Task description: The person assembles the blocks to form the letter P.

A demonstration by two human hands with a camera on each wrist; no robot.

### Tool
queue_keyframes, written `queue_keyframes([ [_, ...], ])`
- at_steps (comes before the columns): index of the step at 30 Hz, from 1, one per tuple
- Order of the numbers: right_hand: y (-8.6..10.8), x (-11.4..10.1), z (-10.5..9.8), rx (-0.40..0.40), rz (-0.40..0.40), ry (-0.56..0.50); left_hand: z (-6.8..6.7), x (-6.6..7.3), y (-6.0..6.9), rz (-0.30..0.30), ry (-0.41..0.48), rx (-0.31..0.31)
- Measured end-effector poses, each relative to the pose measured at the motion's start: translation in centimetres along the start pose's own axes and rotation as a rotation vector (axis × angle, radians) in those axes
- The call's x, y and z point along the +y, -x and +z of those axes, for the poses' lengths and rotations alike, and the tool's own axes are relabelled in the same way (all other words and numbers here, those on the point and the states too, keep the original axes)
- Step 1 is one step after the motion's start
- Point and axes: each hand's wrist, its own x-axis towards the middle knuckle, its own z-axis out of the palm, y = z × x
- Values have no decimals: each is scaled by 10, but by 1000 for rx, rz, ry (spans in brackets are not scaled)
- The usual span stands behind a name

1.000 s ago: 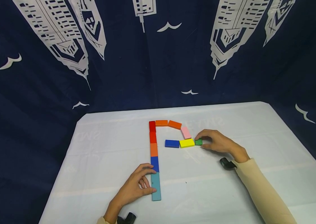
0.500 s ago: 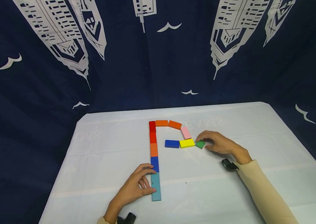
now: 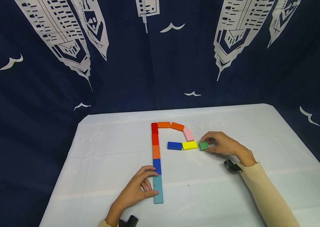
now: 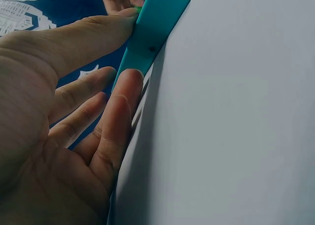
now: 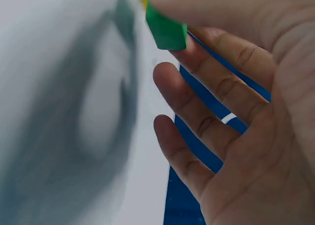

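Note:
In the head view, my right hand (image 3: pixel 223 144) pinches a small green block (image 3: pixel 203 146) between thumb and fingers, a little right of the yellow block (image 3: pixel 189 145). The right wrist view shows the thumb against the green block (image 5: pixel 168 32); the other fingers are spread. My left hand (image 3: pixel 135 187) touches the long teal block (image 3: pixel 158 190) with the thumb and a fingertip, close to where it meets a blue block (image 3: pixel 156 164). In the left wrist view, the thumb and fingers lie fairly straight along the teal block (image 4: pixel 152 35).
Above the blue block, an orange block (image 3: pixel 156 152) and two red ones (image 3: pixel 155 138) continue the upright line. Two orange blocks (image 3: pixel 164 125) and a pink block (image 3: pixel 189 134) curve rightward from its top. Another blue block (image 3: pixel 174 146) touches the yellow one. The white table (image 3: pixel 106 145) extends around.
The green block has turned in my right hand and shifted slightly right, leaving a small gap from the yellow block. My left hand has stayed still.

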Motion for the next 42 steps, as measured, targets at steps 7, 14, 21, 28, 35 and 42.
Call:
queue_keyframes([
  [7,-16,-20,3,82,-83,-54,0,0,0,-3,-2,-1],
  [14,-46,-49,21,71,-127,-102,1,-1,0,1,-2,0],
  [21,-74,-76,46,110,-100,-8,0,-1,1,3,-5,-4],
  [28,-93,-91,71,147,-110,61,-1,0,0,-5,8,-7],
  [35,-101,-93,84,132,-87,153,0,0,-1,0,8,-4],
  [42,-100,-92,86,102,-64,211,0,-1,-1,-1,5,-6],
])
